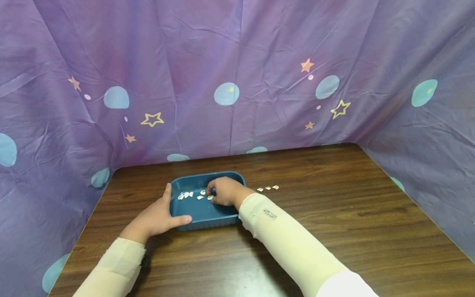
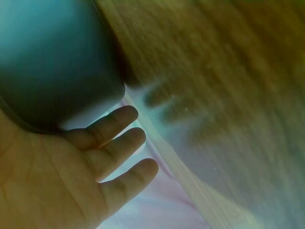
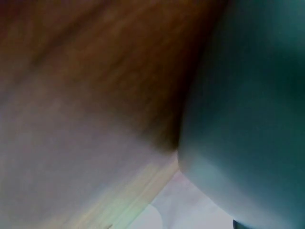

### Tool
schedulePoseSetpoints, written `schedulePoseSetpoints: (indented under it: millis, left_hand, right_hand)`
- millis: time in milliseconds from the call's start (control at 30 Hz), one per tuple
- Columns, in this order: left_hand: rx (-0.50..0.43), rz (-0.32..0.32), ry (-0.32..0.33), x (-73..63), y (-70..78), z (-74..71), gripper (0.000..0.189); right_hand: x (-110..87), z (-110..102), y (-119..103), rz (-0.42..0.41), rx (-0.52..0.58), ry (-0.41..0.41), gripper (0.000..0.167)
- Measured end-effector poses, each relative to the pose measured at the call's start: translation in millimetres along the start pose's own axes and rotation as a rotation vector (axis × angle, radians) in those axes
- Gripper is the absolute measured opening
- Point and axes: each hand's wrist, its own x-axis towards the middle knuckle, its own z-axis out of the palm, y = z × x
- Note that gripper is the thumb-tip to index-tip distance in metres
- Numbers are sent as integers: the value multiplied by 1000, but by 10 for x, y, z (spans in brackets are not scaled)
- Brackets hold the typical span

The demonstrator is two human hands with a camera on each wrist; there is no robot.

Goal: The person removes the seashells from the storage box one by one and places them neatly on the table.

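A blue rectangular tray (image 1: 208, 220) sits on the wooden table. My left hand (image 1: 157, 214) is at its left end, fingers along the outside and thumb over the near rim. In the left wrist view several of the fingers (image 2: 116, 150) stretch out straight beside the tray's wall. My right hand (image 1: 226, 192) reaches inside the tray, thumb and index finger bent around a small white shell (image 1: 210, 197). Several similar shells (image 1: 186, 194) lie on the tray floor to its left. The right wrist view shows the tray's outer wall (image 3: 248, 129) but not the hand.
Just right of the tray, three more small white shells (image 1: 268, 188) lie in a row on the wooden table (image 1: 334, 206). A purple curtain (image 1: 193, 62) with stars and blue spots hangs around the back and sides of the table.
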Motion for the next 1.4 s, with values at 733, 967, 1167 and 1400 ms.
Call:
schedulePoseSetpoints:
  millis: [733, 967, 1167, 1400]
  left_hand:
    - [-13, 1, -6, -9, 9, -8, 140]
    - [-4, 0, -6, -7, 14, -15, 140]
    - [6, -6, -10, -6, 21, -18, 140]
    - [12, -7, -7, -2, 21, -14, 140]
  right_hand:
    - [-23, -12, -9, -28, 6, -17, 4]
    - [-3, -8, 3, -43, -18, -21, 4]
    - [-3, -9, 3, -31, -6, -20, 9]
    - [11, 11, 6, -45, 9, -13, 6]
